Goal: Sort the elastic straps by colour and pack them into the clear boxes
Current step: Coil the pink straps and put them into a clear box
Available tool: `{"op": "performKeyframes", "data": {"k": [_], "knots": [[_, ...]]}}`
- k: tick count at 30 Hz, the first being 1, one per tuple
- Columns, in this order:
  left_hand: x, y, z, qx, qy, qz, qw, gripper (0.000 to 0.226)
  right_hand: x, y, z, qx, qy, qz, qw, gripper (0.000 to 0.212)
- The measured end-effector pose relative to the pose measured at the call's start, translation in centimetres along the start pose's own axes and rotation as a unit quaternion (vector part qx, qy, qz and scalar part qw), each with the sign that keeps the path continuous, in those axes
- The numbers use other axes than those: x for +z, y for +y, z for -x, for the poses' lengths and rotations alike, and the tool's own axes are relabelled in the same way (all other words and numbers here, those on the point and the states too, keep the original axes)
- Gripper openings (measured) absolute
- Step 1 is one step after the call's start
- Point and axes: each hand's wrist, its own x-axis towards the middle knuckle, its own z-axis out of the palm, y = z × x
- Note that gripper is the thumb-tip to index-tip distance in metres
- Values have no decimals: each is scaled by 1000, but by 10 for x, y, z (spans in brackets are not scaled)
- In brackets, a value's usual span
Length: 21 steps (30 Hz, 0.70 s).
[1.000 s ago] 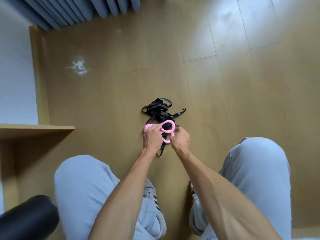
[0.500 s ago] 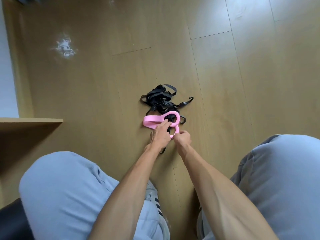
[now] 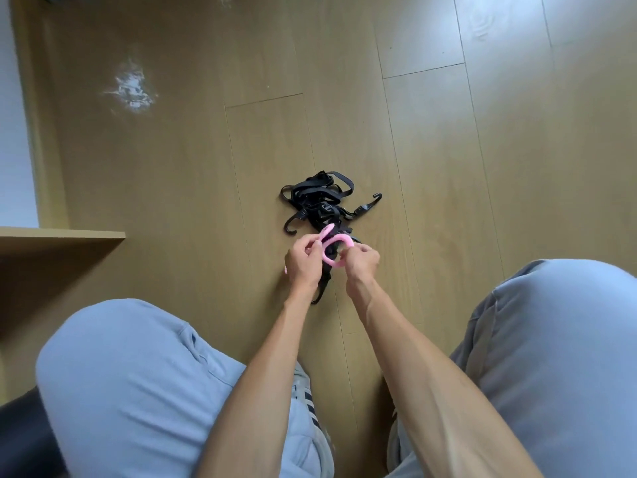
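Note:
A pink elastic strap is coiled into a loop between my two hands, just above the wooden floor. My left hand pinches its left side, and my right hand pinches its right side. Beyond my hands a tangled heap of black elastic straps with hooks lies on the floor; one black strap trails under my hands towards me. No clear box is in view.
I sit with both knees in light blue trousers at the frame's lower corners and a striped shoe between them. A wooden shelf edge juts in at the left. A white scuff mark marks the floor at upper left.
My hands have rolled the pink strap into a tighter loop and lifted it slightly; its loose left end has been drawn in. The camera has tilted down.

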Motion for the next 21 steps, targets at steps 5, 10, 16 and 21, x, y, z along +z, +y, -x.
{"op": "performKeyframes", "data": {"k": [5, 10, 16, 21], "knots": [[-8, 26, 15, 40, 8, 110, 993, 19, 5, -34, 19, -100, 17, -35, 994, 10], [-7, 46, 27, 44, 3, 99, 994, 9, 12, -66, 43, -159, -34, -27, 986, 17], [-17, 63, 30, 127, 49, 85, 987, 22, 6, -85, 59, -199, -136, 38, 970, 25], [-43, 80, 4, 128, 13, 112, 985, 41, -2, -98, 53, -299, -209, 145, 919, 21]]}}
